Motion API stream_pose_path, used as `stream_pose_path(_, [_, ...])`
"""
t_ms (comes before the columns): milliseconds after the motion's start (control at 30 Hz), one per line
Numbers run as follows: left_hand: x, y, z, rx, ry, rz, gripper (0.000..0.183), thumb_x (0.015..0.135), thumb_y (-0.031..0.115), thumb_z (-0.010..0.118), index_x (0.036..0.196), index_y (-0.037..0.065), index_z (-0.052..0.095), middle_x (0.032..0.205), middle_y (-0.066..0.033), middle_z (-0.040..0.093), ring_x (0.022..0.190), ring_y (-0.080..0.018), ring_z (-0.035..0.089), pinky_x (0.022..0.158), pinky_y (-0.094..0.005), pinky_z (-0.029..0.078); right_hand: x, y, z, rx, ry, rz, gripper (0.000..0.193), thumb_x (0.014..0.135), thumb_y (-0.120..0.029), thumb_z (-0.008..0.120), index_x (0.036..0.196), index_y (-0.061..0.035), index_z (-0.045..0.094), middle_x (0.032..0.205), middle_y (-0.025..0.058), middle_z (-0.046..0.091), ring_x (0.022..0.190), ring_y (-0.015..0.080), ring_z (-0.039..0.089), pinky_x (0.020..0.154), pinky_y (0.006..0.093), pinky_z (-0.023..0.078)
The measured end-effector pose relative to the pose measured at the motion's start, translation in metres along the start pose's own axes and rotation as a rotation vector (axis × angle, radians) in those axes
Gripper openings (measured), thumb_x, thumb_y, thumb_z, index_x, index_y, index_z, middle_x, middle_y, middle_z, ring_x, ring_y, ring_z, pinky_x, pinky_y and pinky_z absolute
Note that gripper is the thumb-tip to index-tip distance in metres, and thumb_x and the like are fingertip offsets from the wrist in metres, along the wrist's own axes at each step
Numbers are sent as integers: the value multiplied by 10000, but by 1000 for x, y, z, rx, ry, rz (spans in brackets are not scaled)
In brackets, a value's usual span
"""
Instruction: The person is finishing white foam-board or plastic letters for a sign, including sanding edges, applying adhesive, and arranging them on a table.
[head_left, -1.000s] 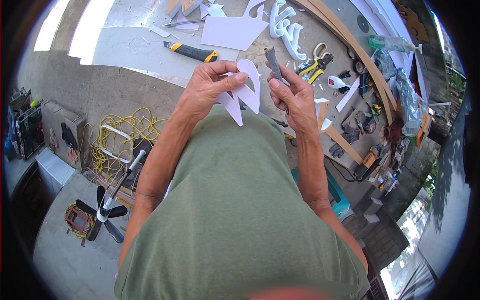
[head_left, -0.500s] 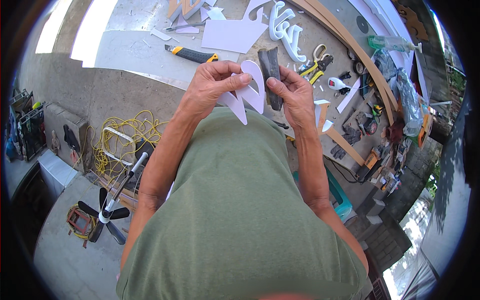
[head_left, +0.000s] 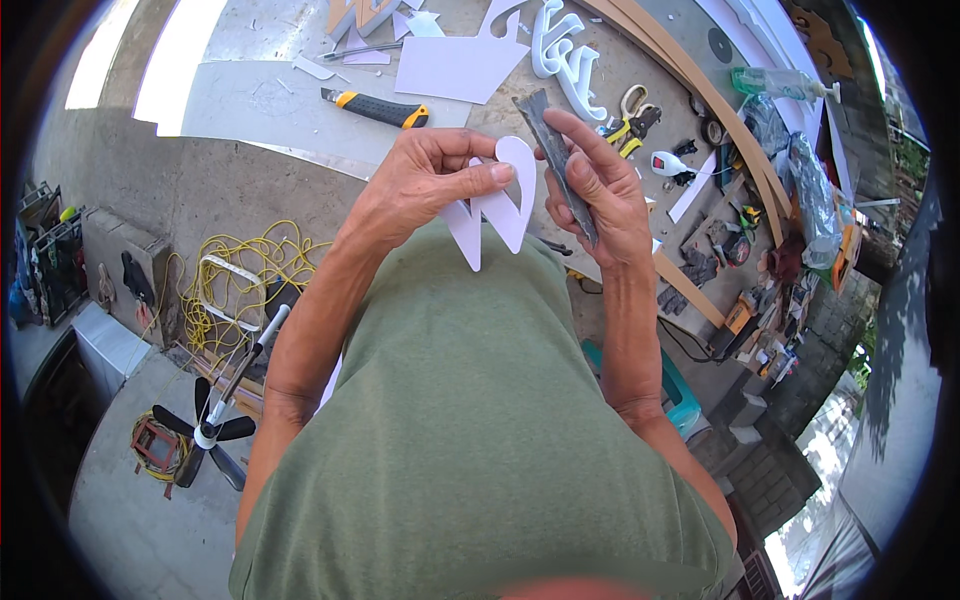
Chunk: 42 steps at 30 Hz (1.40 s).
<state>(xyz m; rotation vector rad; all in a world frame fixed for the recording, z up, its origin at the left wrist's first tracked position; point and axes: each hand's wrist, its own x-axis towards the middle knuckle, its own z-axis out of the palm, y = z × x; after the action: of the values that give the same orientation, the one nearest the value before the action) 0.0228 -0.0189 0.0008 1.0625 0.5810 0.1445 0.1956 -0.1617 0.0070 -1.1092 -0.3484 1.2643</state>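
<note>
- While the right hand grips a flat grey file, that tool now stands steeper and closer to the cutout than a second ago, its edge just beside the rounded lobe.
- Left hand pinches the white cutout shape between thumb and fingers, raised in front of the chest, slightly higher than before.
- Judging from this, the smoothing stroke has moved along the curved edge.
- Beyond lie a yellow-and-black utility knife, white sheet offcuts, yellow-handled scissors.
</note>
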Motion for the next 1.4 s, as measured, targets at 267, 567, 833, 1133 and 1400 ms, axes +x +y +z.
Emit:
stream_pose_path(267, [2,-1,-6,-5,-45,-112,263,865,184,721,1037,-15,700,852,-79,726,786,-129,684,717,-258,515,1,4,-2,0,-261,199,763,838,-262,772,1435,16,386,1092,93,574,646,74,547,458,177,412])
stream_pose_path(567, [4,2,-4,-5,-20,-122,340,857,200,731,1099,-31,670,848,-99,729,738,-139,688,684,-266,527,2,-14,-11,-4,-235,195,657,908,-158,628,1444,70,323,1225,218,568,832,234,683,529,325,613])
stream_pose_path(833, [8,-7,-7,23,21,-153,327,868,227,723,1079,-18,677,854,-90,726,754,-125,675,665,-251,509,3,8,-23,46,-220,165,640,872,-110,683,1404,94,391,1115,177,588,732,221,674,506,312,593])
stream_pose_path(1133, [7,-6,-5,24,45,-161,332,879,247,724,1078,-15,678,828,-78,724,728,-109,659,632,-243,487,1,9,-27,-185,56,118,615,870,-58,660,1392,87,369,945,141,603,587,151,604,419,256,506])
stream_pose_path(1400, [6,-9,-5,48,51,-169,319,889,260,720,1055,-12,692,823,-74,724,693,-99,644,601,-237,480,-5,13,-16,-92,63,136,567,856,-33,673,1348,85,416,874,104,610,389,49,425,334,224,362])
